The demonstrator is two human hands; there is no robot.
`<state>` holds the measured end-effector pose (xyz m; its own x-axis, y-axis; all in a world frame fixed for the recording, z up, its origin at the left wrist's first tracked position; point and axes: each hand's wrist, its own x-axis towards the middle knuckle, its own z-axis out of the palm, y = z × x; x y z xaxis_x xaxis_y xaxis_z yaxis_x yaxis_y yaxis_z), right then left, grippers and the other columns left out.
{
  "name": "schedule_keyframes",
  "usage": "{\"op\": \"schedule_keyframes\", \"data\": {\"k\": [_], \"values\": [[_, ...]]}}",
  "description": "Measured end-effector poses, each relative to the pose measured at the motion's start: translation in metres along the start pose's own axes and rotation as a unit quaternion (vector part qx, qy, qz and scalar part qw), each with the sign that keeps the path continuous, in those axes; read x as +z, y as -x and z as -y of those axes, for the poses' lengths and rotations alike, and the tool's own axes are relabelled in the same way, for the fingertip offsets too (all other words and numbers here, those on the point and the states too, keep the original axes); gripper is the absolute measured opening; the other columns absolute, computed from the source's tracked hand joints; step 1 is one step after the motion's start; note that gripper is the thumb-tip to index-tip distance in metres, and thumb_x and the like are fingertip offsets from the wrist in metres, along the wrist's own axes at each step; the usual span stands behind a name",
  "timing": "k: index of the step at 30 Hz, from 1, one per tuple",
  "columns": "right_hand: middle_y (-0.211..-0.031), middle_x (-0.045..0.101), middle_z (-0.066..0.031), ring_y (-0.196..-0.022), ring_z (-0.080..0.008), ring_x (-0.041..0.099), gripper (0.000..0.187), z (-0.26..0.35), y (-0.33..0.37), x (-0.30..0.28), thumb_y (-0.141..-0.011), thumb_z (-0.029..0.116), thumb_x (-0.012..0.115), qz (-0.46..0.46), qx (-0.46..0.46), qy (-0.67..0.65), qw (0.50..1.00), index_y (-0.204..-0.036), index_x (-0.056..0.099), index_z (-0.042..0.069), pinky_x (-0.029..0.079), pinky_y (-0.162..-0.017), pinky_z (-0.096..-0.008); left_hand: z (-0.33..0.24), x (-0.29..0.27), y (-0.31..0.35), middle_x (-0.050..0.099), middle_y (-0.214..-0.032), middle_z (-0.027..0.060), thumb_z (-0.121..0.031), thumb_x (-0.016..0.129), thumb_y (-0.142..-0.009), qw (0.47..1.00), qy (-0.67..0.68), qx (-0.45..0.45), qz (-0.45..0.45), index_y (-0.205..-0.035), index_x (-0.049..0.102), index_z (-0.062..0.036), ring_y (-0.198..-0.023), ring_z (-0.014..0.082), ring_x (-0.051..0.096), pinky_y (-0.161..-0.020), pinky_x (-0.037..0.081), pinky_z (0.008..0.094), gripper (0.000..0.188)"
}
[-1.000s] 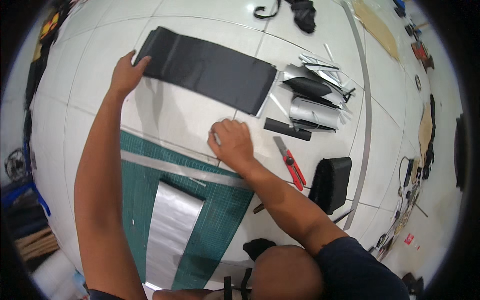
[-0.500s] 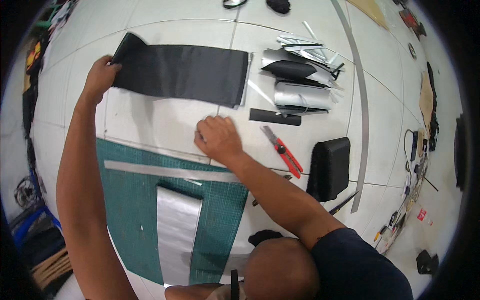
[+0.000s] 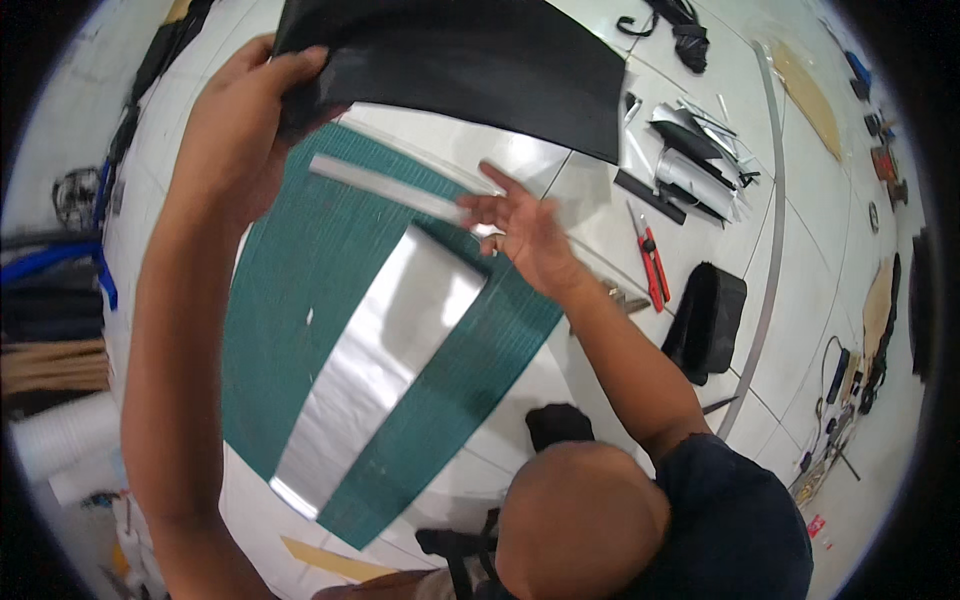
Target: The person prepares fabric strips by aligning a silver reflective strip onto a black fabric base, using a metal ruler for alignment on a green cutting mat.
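My left hand [image 3: 248, 115] grips one end of a long black sheet [image 3: 470, 70], thumb on top, and the sheet is lifted off the floor. Its far part runs out of the picture's top edge. Slightly blurred, my right hand [image 3: 535, 240] hovers with fingers spread, holding nothing, by the end of a metal ruler [image 3: 375, 182]. The ruler lies across the upper part of a green cutting mat [image 3: 265, 330]. Below it on the mat rests a silver strip of sheet material [image 3: 375, 370], one end turned up to show a dark underside near the right hand.
On the tiled floor to the right lie a red utility knife [image 3: 652, 262], a narrow black strip [image 3: 650, 196], silver and black offcuts [image 3: 692, 180], and a black padded block [image 3: 718, 318]. A long grey strip [image 3: 775, 240] curves beyond them. Black straps [image 3: 688, 35] lie at the top.
My left hand has raised the black sheet off the floor and brought it nearer. My right hand has lifted from the floor, its fingers spreading above the mat. The whole view has turned.
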<state>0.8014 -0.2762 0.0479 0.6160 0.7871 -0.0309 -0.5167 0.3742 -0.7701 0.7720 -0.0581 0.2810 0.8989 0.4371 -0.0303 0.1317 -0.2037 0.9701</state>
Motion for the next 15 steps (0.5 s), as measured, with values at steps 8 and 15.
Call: {"op": "schedule_keyframes", "data": {"k": [8,15], "values": [[-0.125,0.059,-0.0137,-0.112,-0.0281,0.058,0.053,0.010,0.087,0.025,-0.091,0.034,0.066,-0.188,0.101,-0.079,0.974,-0.132,0.050,0.006,0.048,-0.094,-0.0461,0.109,-0.056,0.264,0.064,-0.109,0.0117,-0.010,0.061,-0.092,0.952,0.169,-0.196,-0.166,-0.122,0.050,0.0020,-0.099,0.0178,0.063,-0.090,0.050,0.0314,0.034],[-0.114,0.061,-0.0111,-0.105,-0.0235,0.059,0.036,-0.067,0.191,0.041,-0.090,0.015,0.066,-0.169,0.205,0.158,0.951,-0.121,0.054,-0.001,0.047,-0.092,-0.0369,0.241,-0.003,0.475,0.062,-0.117,0.0108,-0.012,0.061,-0.094,0.871,0.250,-0.351,-0.235,-0.120,0.052,0.0014,-0.108,0.0171,0.058,-0.097,0.044,0.0312,0.030]]}}
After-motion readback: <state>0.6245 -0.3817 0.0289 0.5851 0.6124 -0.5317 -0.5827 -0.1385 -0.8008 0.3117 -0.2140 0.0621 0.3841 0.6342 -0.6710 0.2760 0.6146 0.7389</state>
